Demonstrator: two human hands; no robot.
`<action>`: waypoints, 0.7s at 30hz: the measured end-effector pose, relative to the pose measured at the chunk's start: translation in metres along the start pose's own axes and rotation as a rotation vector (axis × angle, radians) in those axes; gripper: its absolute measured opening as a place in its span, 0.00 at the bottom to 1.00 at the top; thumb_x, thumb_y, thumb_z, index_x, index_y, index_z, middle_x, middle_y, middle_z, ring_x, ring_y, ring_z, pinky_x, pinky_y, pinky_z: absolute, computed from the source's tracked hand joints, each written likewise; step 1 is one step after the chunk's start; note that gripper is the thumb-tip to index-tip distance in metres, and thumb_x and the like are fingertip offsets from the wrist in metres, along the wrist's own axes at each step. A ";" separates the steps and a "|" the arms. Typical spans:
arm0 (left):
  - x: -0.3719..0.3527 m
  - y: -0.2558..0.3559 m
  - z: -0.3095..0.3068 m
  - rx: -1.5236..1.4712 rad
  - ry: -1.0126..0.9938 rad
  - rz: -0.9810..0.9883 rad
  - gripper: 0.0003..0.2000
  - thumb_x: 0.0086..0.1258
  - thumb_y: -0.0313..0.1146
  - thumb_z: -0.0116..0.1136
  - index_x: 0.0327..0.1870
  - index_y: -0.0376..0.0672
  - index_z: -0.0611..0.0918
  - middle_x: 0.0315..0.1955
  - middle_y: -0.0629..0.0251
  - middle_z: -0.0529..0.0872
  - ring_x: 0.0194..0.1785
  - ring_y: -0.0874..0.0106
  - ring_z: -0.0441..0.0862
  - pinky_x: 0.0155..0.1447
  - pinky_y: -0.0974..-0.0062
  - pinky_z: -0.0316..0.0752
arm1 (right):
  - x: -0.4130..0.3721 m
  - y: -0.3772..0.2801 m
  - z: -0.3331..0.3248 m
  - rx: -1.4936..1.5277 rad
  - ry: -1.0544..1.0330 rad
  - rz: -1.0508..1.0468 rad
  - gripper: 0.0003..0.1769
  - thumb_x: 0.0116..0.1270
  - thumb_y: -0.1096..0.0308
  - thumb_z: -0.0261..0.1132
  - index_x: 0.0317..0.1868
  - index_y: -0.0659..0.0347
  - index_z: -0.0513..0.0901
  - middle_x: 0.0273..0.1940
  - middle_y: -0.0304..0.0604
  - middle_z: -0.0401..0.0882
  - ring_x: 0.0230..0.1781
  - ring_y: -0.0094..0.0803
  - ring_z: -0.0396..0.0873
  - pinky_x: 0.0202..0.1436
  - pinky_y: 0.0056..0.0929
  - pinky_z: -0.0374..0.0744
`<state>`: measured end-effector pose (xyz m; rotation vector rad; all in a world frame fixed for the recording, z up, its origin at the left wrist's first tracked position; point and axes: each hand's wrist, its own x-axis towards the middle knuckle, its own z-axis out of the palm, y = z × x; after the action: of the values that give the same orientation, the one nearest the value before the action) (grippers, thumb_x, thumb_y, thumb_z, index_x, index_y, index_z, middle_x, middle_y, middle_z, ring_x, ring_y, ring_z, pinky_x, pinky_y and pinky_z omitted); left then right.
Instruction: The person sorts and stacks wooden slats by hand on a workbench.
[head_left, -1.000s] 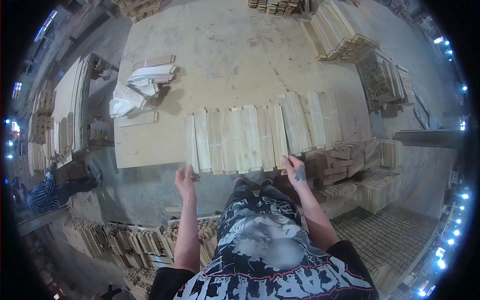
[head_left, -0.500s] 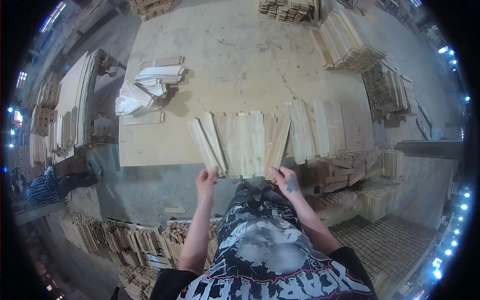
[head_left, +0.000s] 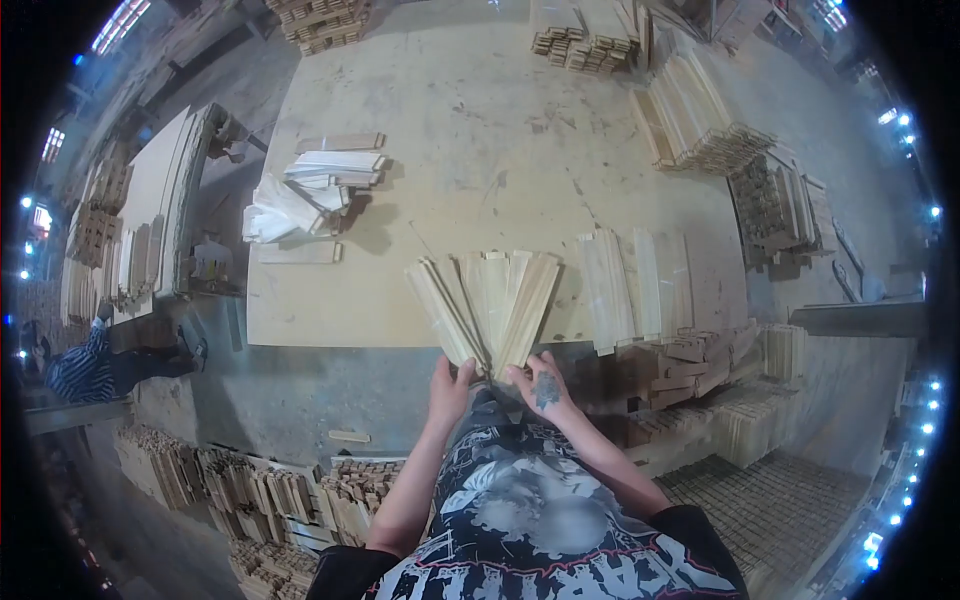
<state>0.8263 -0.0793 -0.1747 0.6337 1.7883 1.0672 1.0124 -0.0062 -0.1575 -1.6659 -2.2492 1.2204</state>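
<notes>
A fan of pale wooden slats (head_left: 490,290) lies at the table's front edge, its near ends drawn together and overhanging. My left hand (head_left: 451,388) is closed on the near ends of the left slats, thumb on top. Opposite it, my right hand (head_left: 540,385) grips the near ends of the right slats. The far ends spread apart on the tabletop. To the right lie two more groups of slats, a nearer-to-me group (head_left: 608,290) and a group beside it (head_left: 662,285).
The big tabletop (head_left: 450,130) carries a loose pile of whitish slats (head_left: 300,205) at left and tall stacks of slats (head_left: 690,115) at back right. Bundled wood (head_left: 270,490) stands on the floor behind me at left. Another person (head_left: 90,370) is at far left.
My hands have come closer together, squeezing the spread row of slats into a narrower fan. The slats have shifted toward me, and the camera view has moved slightly.
</notes>
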 end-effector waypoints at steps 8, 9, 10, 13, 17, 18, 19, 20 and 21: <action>0.002 0.017 0.003 0.529 -0.110 0.099 0.23 0.74 0.40 0.62 0.60 0.32 0.73 0.48 0.37 0.83 0.52 0.40 0.82 0.55 0.48 0.76 | 0.015 -0.010 0.001 0.016 -0.232 0.043 0.27 0.75 0.49 0.60 0.49 0.72 0.77 0.48 0.72 0.81 0.55 0.64 0.79 0.57 0.51 0.78; 0.003 0.012 0.005 0.554 -0.088 0.125 0.22 0.73 0.41 0.63 0.58 0.33 0.74 0.45 0.39 0.84 0.49 0.42 0.83 0.52 0.49 0.77 | 0.016 -0.003 0.002 0.054 -0.257 0.023 0.27 0.76 0.50 0.59 0.52 0.72 0.76 0.48 0.69 0.82 0.54 0.61 0.81 0.56 0.49 0.79; 0.002 0.013 0.006 0.580 -0.062 0.152 0.21 0.72 0.42 0.65 0.55 0.33 0.76 0.42 0.42 0.85 0.47 0.43 0.84 0.49 0.51 0.78 | 0.018 0.006 0.003 0.092 -0.281 -0.001 0.27 0.78 0.51 0.58 0.54 0.72 0.76 0.48 0.67 0.82 0.53 0.58 0.82 0.55 0.46 0.80; -0.020 0.048 0.028 0.655 0.211 0.244 0.39 0.67 0.51 0.69 0.71 0.35 0.67 0.54 0.39 0.79 0.53 0.42 0.80 0.54 0.48 0.76 | 0.016 0.029 0.003 0.385 -0.275 0.010 0.25 0.81 0.53 0.55 0.61 0.69 0.76 0.49 0.56 0.84 0.51 0.43 0.84 0.54 0.37 0.81; -0.029 0.074 0.069 0.851 0.302 0.282 0.56 0.57 0.55 0.74 0.79 0.32 0.55 0.63 0.35 0.69 0.67 0.42 0.69 0.64 0.41 0.68 | 0.007 0.035 -0.018 0.881 -0.333 0.309 0.26 0.83 0.49 0.52 0.68 0.59 0.78 0.53 0.40 0.82 0.51 0.25 0.81 0.54 0.28 0.80; -0.027 0.074 0.076 0.877 0.308 0.241 0.57 0.56 0.54 0.75 0.79 0.33 0.54 0.64 0.34 0.67 0.67 0.41 0.68 0.64 0.41 0.68 | 0.015 0.062 -0.009 0.926 -0.457 0.287 0.24 0.85 0.47 0.48 0.60 0.55 0.81 0.56 0.36 0.85 0.59 0.29 0.82 0.55 0.31 0.81; -0.026 0.074 0.081 0.906 0.312 0.199 0.58 0.55 0.53 0.76 0.79 0.33 0.53 0.65 0.34 0.66 0.67 0.40 0.67 0.64 0.40 0.67 | 0.015 0.060 -0.016 0.974 -0.484 0.344 0.28 0.84 0.43 0.47 0.62 0.55 0.80 0.58 0.37 0.84 0.60 0.30 0.81 0.56 0.33 0.80; -0.024 0.074 0.085 0.940 0.315 0.156 0.58 0.53 0.52 0.77 0.80 0.33 0.52 0.66 0.33 0.65 0.68 0.40 0.66 0.64 0.39 0.67 | 0.015 0.058 -0.020 1.025 -0.512 0.403 0.31 0.82 0.38 0.46 0.63 0.55 0.80 0.59 0.37 0.83 0.61 0.31 0.80 0.58 0.35 0.80; -0.022 0.072 0.091 0.907 0.326 0.113 0.59 0.52 0.46 0.79 0.81 0.37 0.51 0.67 0.34 0.63 0.70 0.41 0.64 0.65 0.37 0.64 | 0.017 0.055 -0.022 1.002 -0.511 0.405 0.34 0.81 0.36 0.46 0.64 0.55 0.79 0.59 0.38 0.83 0.62 0.32 0.80 0.59 0.37 0.79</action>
<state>0.9157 -0.0259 -0.1198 1.1480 2.5470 0.3781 1.0587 0.0242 -0.1838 -1.4521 -1.0002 2.5018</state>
